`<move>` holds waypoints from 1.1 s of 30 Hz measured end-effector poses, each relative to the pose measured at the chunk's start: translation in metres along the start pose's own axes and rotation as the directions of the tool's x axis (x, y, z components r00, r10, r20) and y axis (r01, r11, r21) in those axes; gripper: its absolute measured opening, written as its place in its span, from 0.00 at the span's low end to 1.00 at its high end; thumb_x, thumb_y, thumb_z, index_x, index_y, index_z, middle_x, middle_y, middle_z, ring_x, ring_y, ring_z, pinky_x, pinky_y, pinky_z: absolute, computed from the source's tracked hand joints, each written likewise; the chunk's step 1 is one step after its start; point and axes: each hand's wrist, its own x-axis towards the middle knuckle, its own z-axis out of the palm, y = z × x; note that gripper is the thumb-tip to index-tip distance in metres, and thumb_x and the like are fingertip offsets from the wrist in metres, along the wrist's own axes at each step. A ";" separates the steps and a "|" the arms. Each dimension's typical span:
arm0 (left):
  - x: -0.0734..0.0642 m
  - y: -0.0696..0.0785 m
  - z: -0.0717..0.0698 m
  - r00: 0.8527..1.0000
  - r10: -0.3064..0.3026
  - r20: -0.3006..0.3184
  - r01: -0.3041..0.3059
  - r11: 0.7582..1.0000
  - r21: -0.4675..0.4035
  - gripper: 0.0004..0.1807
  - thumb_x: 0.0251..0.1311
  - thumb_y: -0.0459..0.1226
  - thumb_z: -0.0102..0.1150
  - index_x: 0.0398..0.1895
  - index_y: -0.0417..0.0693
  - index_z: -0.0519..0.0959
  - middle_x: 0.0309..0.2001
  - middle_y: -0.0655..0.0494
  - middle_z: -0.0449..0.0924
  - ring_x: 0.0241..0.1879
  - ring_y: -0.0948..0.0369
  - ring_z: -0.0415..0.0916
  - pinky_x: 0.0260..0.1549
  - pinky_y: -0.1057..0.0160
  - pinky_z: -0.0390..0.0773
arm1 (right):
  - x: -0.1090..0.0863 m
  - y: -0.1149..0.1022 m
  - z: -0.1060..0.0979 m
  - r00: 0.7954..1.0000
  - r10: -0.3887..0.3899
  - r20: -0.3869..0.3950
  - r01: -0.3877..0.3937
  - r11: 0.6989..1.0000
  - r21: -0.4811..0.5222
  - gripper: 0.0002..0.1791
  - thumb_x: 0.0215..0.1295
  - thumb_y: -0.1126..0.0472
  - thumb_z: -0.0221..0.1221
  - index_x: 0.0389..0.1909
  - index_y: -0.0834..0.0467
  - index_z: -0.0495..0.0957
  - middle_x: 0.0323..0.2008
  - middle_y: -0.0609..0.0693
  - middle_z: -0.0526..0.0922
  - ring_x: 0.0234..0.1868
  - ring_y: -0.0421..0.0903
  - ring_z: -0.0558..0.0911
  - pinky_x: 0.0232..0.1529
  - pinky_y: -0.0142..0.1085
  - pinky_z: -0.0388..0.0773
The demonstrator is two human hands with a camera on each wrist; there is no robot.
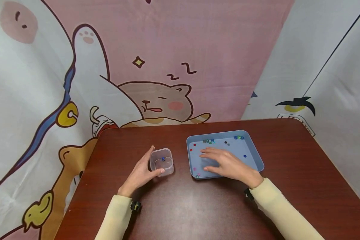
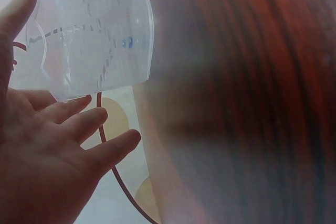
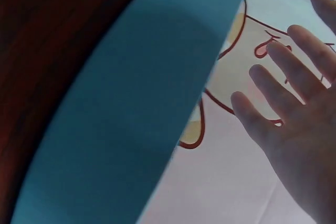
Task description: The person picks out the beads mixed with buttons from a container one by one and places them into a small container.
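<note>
A small clear plastic container stands on the table, with one blue bead inside. My left hand holds it from the left, thumb along the near side and fingers at the far side. In the left wrist view the container lies between the thumb and the spread fingers. My right hand hovers over a blue-grey tray, fingers spread and nothing seen between them. Small coloured beads lie scattered in the tray, among them red, pink and dark blue ones. The right hand hides part of the tray floor.
The dark red-brown wooden table bears both vessels, the container left of the tray. Several beads cluster along the tray's far wall. Behind the table hangs a cartoon-printed cloth.
</note>
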 end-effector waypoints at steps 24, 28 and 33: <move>0.002 -0.001 0.001 1.000 0.015 -0.021 -0.015 1.000 0.002 0.55 0.57 0.57 0.75 0.81 0.46 0.58 0.77 0.44 0.62 0.73 0.47 0.65 0.67 0.40 0.68 | 0.019 0.014 0.031 0.993 -0.025 0.114 0.033 0.997 -0.070 0.28 0.63 0.46 0.73 0.58 0.57 0.85 0.57 0.51 0.84 0.59 0.50 0.81 0.62 0.49 0.77; 0.001 -0.001 0.002 0.999 0.024 -0.027 -0.024 1.000 -0.001 0.55 0.57 0.56 0.75 0.81 0.45 0.58 0.77 0.43 0.62 0.73 0.46 0.65 0.67 0.40 0.68 | 0.021 0.014 0.037 0.990 -0.002 0.139 0.010 0.998 -0.058 0.26 0.63 0.46 0.73 0.56 0.57 0.85 0.55 0.50 0.85 0.58 0.49 0.82 0.62 0.48 0.77; 0.001 -0.001 0.001 0.999 0.026 -0.030 -0.027 1.000 -0.009 0.55 0.57 0.55 0.76 0.81 0.45 0.58 0.77 0.43 0.62 0.73 0.47 0.65 0.67 0.40 0.67 | 0.023 0.015 0.044 0.988 0.011 0.152 -0.002 0.998 -0.061 0.23 0.62 0.48 0.73 0.54 0.57 0.86 0.52 0.49 0.85 0.56 0.49 0.82 0.61 0.47 0.77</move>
